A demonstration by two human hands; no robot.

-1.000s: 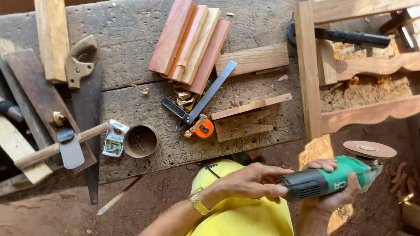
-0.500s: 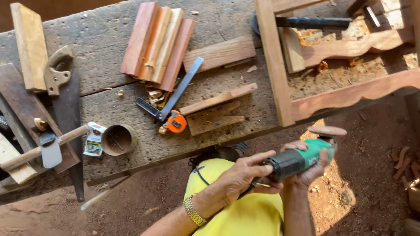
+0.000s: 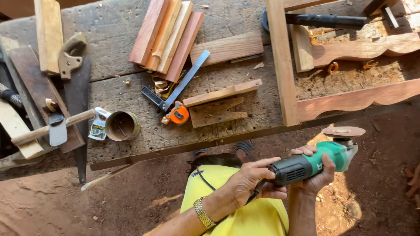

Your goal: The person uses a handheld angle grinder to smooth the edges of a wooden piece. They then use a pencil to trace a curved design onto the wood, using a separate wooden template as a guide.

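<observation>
An angle grinder (image 3: 313,162) is held in both hands below the near edge of the counter (image 3: 109,57). The right hand (image 3: 317,177) is wrapped around its green front housing from beneath, grip closed tight on the body; the left hand (image 3: 251,183) is closed over the dark grey ribbed rear end, where the cable leaves. A gold-coloured wristwatch (image 3: 202,212) is worn on the left wrist, above a yellow shirt (image 3: 245,209).

The grinder's flat sanding disc (image 3: 343,131) faces upward, round and dusty brown, and is held just apart from the wood; no contact with any piece is seen, so sanding is judged not to be under way at this moment.

Just beyond the disc lies a wooden frame (image 3: 284,65) of reddish timber, with a straight square post and scalloped rails (image 3: 358,98) already cut to wavy outline. Curled shavings and sawdust are scattered inside it, so shaping is judged largely done and smoothing left.

Farther left, a notched offcut (image 3: 216,112), an orange tape measure (image 3: 177,114), a try square (image 3: 179,87), stacked reddish boards (image 3: 168,37), a rusty round tin (image 3: 122,126), a hammer (image 3: 50,129) and a handsaw (image 3: 76,109) are spread over the rough, grey, weathered planks.
</observation>
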